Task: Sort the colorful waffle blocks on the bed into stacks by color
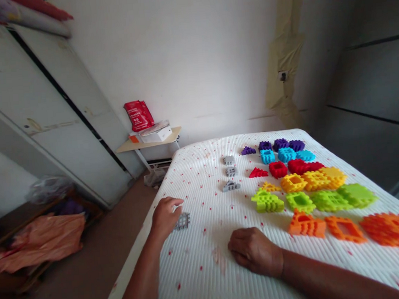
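Note:
My left hand is at the left side of the bed, its fingers loosely curved and apart from the thumb. Right beside it lies a grey grid-like plastic building block; whether the fingertips touch it I cannot tell. My right hand rests as a fist on the white sheet, with its fingers curled under and no block showing in it. Nearest to that fist are an orange block with slanted sides and a lime green block. Farther off stand grey blocks in a short column.
Colour-sorted blocks run across the bed's right: orange frame, yellow, red, light blue and purple. A small table with a red bag stands beyond the bed. Cabinets line the left.

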Demonstrator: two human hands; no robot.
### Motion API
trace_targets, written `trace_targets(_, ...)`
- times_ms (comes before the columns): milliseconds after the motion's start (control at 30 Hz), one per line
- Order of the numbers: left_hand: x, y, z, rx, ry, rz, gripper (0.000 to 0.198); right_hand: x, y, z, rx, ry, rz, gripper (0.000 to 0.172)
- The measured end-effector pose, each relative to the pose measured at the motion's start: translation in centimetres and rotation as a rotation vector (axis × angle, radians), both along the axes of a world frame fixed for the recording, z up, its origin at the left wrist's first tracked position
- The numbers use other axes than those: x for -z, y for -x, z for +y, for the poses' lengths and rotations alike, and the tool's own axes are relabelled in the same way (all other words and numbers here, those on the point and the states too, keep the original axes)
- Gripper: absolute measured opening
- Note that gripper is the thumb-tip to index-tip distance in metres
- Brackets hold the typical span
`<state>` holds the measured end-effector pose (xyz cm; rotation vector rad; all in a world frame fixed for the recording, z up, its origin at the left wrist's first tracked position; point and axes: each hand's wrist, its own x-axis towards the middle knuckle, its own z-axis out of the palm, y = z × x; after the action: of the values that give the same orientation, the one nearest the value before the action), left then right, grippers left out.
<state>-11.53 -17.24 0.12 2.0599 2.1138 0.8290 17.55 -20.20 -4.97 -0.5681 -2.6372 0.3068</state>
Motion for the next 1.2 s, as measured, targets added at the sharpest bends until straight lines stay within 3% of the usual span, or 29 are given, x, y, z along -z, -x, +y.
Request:
trace_targets(100,0.4,2.0,-2.3,0.047,0.075,0.04,0.021,0.2,0.3,0.1,0.0,-0.017,-0.01,0.015)
trace_targets(200,0.9,1.7,-3.4,0.109,0.174,0.132,0.028,0.3,0.4,0.1,0.008,-0.027,-0.018,0.014)
trace_targets(500,2.1,0.2,-3.1,0.105,0.136,0.191,0.021,0.0,0.4,0.0,0.014,-0.066,-0.038,0.012)
trace_targets(600,1.8,-0.1,-2.6,0.071,0.041,-0.008,0.023,-0.1,0.5,0.1,0.016,-0.074,-0.047,0.01)
trace_targets(700,1.2,-1.3,-1.7,-0.051,-0.018,-0.441,0.03,-0.1,0.5,0.1,0.018,-0.071,-0.045,0.011)
trace_targets(833,1.3,-4.1,-0.5,-0.099,0.08,-0.888,0.044,0.0,0.3,0.1,0.024,-0.039,-0.02,0.015)
trace_targets(1033,3.3,-6.7,-0.4,-0.07,0.125,-1.014,0.06,0.0,0.5,1.3,0.189,0.067,0.23,0.025)
trace_targets(1200,4.0,-7.4,-1.3,-0.047,0.048,-0.992,0.061,-0.8,2.6,2.7,0.359,0.122,0.247,0.042)
